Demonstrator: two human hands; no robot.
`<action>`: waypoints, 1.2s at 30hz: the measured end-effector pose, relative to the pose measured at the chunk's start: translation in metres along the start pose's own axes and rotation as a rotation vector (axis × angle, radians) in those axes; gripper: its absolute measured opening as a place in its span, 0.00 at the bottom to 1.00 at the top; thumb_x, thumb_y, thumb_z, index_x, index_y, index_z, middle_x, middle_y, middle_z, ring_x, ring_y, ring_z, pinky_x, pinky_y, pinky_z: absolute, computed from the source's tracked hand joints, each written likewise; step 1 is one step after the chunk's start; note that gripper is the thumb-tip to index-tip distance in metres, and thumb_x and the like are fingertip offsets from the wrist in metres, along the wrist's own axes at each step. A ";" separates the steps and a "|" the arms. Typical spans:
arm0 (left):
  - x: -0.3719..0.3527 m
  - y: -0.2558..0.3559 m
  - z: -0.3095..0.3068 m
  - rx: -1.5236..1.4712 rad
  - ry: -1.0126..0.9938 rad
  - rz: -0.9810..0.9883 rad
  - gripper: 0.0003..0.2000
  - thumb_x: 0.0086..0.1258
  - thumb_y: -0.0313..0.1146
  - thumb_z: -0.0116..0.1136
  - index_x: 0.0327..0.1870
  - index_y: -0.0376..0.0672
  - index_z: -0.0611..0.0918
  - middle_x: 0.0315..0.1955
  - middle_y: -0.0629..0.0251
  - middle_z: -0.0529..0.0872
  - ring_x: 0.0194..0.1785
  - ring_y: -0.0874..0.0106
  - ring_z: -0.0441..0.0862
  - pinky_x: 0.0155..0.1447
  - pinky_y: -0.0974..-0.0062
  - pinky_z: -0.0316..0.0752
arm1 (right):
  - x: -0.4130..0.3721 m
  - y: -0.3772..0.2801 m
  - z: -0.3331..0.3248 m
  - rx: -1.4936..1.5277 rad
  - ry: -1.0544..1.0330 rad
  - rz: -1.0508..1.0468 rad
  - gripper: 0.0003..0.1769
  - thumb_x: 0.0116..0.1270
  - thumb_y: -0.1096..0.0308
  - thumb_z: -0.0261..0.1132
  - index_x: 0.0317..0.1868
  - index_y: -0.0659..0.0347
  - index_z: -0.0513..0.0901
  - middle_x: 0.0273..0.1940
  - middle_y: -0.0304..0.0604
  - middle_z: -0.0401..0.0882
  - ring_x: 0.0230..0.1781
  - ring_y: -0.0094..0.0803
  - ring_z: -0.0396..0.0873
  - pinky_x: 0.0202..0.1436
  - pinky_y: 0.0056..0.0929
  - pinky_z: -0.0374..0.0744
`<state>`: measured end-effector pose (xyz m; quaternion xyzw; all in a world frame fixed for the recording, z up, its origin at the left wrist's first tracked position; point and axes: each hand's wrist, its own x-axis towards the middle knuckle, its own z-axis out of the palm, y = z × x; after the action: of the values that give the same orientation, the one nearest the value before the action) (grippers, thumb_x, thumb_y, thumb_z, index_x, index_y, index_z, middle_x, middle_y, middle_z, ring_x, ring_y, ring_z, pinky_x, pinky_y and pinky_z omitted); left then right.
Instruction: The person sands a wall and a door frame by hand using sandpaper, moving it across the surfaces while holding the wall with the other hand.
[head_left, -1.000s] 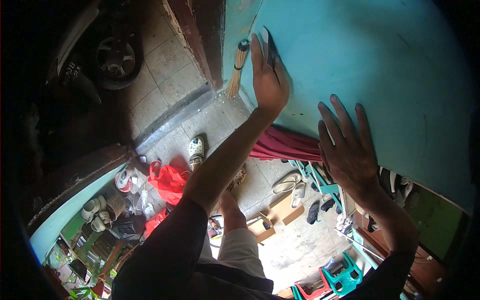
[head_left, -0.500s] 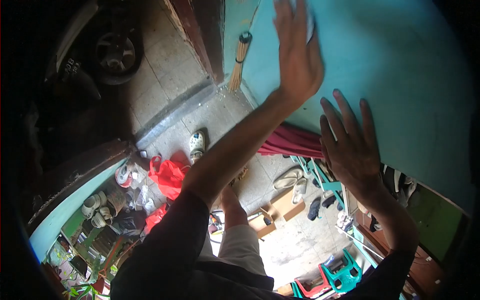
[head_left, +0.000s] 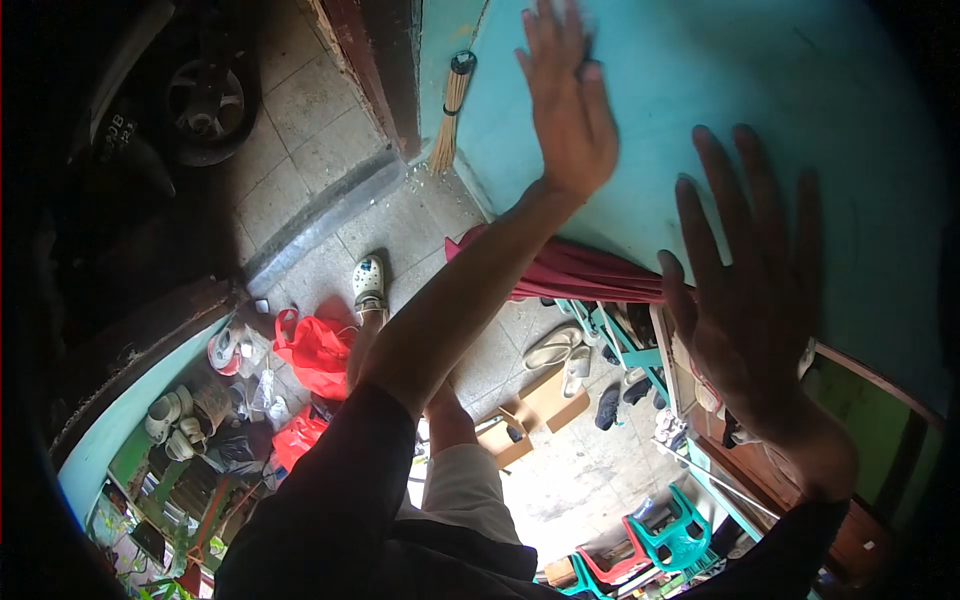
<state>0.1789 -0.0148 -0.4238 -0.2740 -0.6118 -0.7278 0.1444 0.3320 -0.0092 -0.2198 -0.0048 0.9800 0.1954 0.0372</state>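
Note:
My left hand [head_left: 572, 125] reaches up over the turquoise wall [head_left: 640, 150], palm toward it and fingers apart, slightly blurred. My right hand [head_left: 745, 330] is lower and nearer the camera, its fingers spread in front of the same wall. Neither hand shows anything in its grasp. Beside my left hand, a short stick broom [head_left: 450, 115] leans against the wall's corner. Below both hands hangs a dark red cloth [head_left: 570, 268] along the wall's lower edge.
Pale slip-on shoes [head_left: 555, 345], an opened cardboard box [head_left: 550, 400] and red bags [head_left: 318, 352] lie on the tiled floor. A white clog [head_left: 369, 280] is on my foot near a raised sill [head_left: 320, 215]. Plastic chairs [head_left: 675, 530] stand at the bottom right; a motorcycle wheel [head_left: 207, 112] shows upper left.
My right hand has come up off the wall toward the camera, fingers spread. My left hand's fingers have spread, and a whitish patch beside them no longer shows. The view has shifted slightly.

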 end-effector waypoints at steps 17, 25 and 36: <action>0.032 0.079 0.014 -0.007 0.037 0.161 0.25 0.86 0.30 0.39 0.81 0.31 0.64 0.82 0.36 0.58 0.85 0.37 0.49 0.85 0.40 0.41 | -0.011 0.023 -0.057 -0.025 0.082 -0.009 0.16 0.62 0.70 0.67 0.49 0.67 0.86 0.72 0.49 0.77 0.77 0.45 0.70 0.82 0.58 0.64; 0.111 0.139 0.023 -0.234 0.143 0.079 0.25 0.86 0.31 0.38 0.80 0.33 0.67 0.82 0.40 0.59 0.86 0.39 0.48 0.84 0.38 0.41 | -0.029 0.081 -0.236 -0.383 0.203 0.257 0.23 0.69 0.65 0.66 0.65 0.55 0.83 0.80 0.48 0.67 0.84 0.52 0.59 0.83 0.71 0.53; 0.263 0.288 0.021 0.020 -0.220 0.787 0.25 0.85 0.36 0.40 0.79 0.40 0.71 0.82 0.44 0.61 0.85 0.39 0.52 0.85 0.39 0.39 | -0.032 0.138 -0.342 -0.451 0.485 0.276 0.30 0.60 0.67 0.71 0.66 0.52 0.81 0.81 0.38 0.66 0.84 0.43 0.58 0.85 0.63 0.55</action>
<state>0.1281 -0.0220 -0.0362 -0.5620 -0.4791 -0.5773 0.3484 0.3363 -0.0134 0.1502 0.0731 0.8839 0.4034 -0.2251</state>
